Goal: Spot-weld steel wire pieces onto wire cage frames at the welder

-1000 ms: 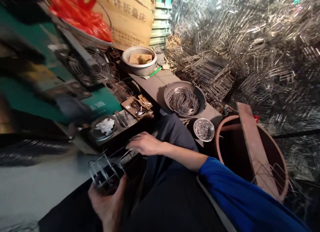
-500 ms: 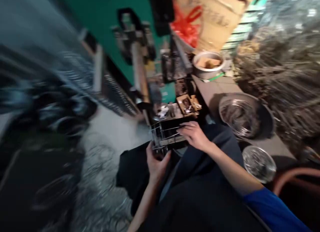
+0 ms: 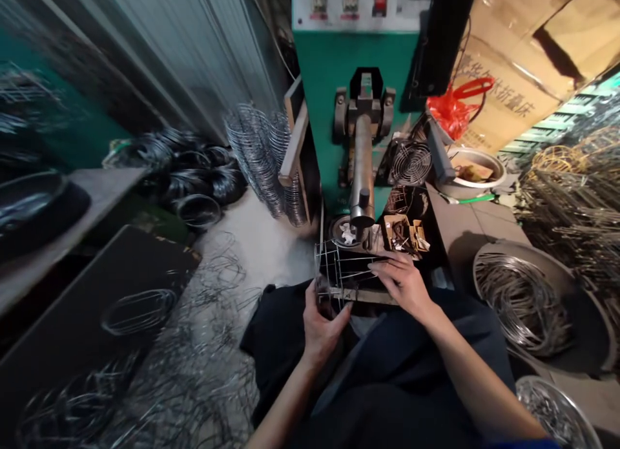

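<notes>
Positioning is the step in hand, by the look of it: the wire frame (image 3: pixel 345 274) sits just below the welder arm (image 3: pixel 361 171), over the lap. The left hand (image 3: pixel 322 326) grips its near corner, fingers closed; the right hand (image 3: pixel 404 282) lies half-open on its right side. Next comes fine alignment under the arm's tip.

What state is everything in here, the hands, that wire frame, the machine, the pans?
left hand: gripping the wire frame's near corner
right hand: laid on the frame's top wires
wire frame: held level under the machine's arm
machine arm: pointing forward, above the frame
wide pan: holding wire rings
</notes>
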